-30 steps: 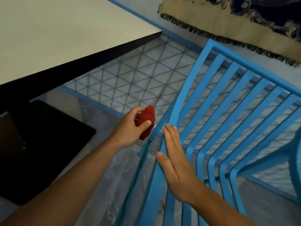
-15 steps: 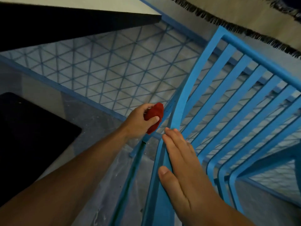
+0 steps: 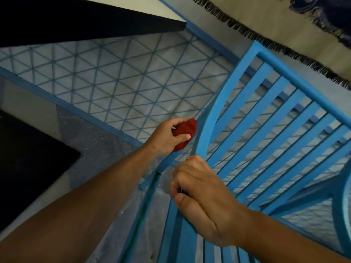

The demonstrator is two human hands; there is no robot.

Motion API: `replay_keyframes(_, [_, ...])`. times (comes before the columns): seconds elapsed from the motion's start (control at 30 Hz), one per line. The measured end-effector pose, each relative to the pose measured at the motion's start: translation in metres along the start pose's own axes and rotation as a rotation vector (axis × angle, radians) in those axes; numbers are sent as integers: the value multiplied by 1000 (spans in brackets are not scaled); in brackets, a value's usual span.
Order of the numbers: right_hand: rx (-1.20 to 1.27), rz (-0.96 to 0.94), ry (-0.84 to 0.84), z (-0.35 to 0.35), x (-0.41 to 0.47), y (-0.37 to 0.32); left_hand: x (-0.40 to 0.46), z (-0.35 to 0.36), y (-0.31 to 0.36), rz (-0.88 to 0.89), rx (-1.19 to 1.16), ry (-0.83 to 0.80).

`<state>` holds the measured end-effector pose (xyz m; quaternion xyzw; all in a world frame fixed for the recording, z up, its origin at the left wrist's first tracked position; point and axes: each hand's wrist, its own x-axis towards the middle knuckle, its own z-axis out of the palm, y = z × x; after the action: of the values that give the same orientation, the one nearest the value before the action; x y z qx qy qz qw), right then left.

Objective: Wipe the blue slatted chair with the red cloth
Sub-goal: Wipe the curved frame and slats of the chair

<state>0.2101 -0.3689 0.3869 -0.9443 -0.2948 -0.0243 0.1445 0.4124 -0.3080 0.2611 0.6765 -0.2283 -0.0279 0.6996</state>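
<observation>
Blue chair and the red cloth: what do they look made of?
Blue slatted chair: looks like painted metal or moulded plastic; thin, smoothly curved slats with an even satin sheen, so I cannot tell which. Red cloth: soft woven or knit fabric, matte, bunched in the left hand.

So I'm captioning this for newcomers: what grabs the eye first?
The blue slatted chair fills the right half, its slats fanning outward. At centre the left hand grips a bunched red cloth against the chair's outer edge, while the right hand curls around the frame below.
</observation>
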Motion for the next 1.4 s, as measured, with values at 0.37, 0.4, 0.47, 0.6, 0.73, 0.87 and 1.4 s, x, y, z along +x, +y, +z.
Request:
replay_keyframes(0.37, [87, -33, 161, 12, 1, 5, 24, 4, 25, 75, -126, -34])
replay_keyframes(0.4, [90, -30, 174, 14, 0, 6, 22, 5, 22, 69, -115, -27])
replay_keyframes(0.47, [88, -25, 195, 16, 0, 9, 17, 6, 13, 58, -79, -17])
replay_keyframes(0.6, [90, -26, 249, 23, -2, 12, 4, 2, -10, 29, 9, -19])
replay_keyframes(0.73, [87, -29, 269, 25, -2, 13, 8, -1, 0, 24, 48, -38])
replay_keyframes(0.87, [98, -28, 268, 26, -3, 12, 24, 0, 27, 93, 7, -18])
replay_keyframes(1.4, [99, -30, 335, 31, -3, 16, 24, 6, 2, 137, 109, -25])
